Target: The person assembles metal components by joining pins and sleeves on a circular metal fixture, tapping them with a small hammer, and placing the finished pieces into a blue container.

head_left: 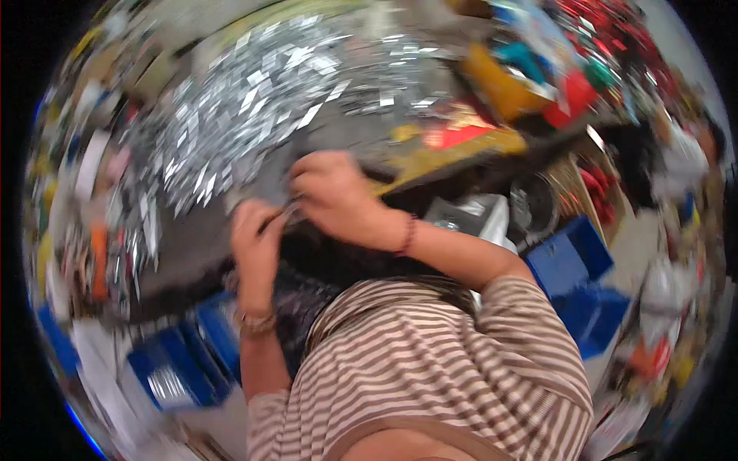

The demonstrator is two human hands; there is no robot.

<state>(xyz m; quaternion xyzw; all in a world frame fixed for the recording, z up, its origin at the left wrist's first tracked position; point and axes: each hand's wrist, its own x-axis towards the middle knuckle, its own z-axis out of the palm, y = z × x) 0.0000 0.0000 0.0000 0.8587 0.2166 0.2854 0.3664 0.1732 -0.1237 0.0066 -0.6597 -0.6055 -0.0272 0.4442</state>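
My left hand [257, 232] and my right hand [336, 194] meet over the near edge of a dark worktable [184, 257]. The fingers of both are closed in a pinch around a small, partly dark, partly shiny piece [278, 217] between them. Motion blur and the fingers hide its kind. Just beyond them spreads a large heap of small flat silvery pieces [261, 96], several of them catching the light. To the right of my right hand lies a red, shiny flat item [461, 134] beside a yellow strip [446, 163] along the table edge.
Blue bins stand low at the left [173, 373] and right [573, 261]. A yellow container [503, 83] and red shiny pieces [607, 34] are at the far right. A white plastic bag [494, 220] and a round dark pot [536, 201] sit beside my right forearm. An orange object [98, 261] lies left.
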